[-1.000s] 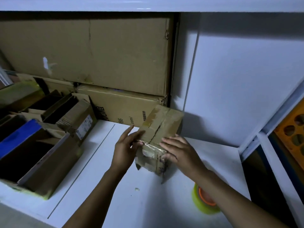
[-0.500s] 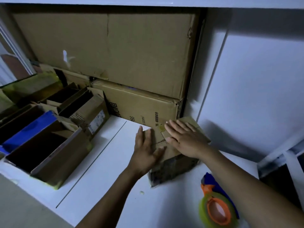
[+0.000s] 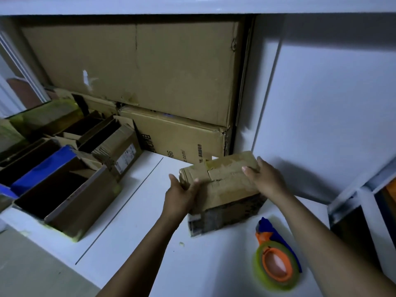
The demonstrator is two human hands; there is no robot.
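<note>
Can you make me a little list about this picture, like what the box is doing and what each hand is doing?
Box: the taped box sits on the white table
Left hand: the left hand grips the box's left end, thumb on top
Right hand: the right hand holds the box's right end
Tape: the tape dispenser lies on the table, apart from the box
Behind: big cardboard boxes, stacked
Left side: open boxes in a row

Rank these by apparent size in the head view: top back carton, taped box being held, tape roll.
1. top back carton
2. taped box
3. tape roll, smallest even though nearest the camera
</note>
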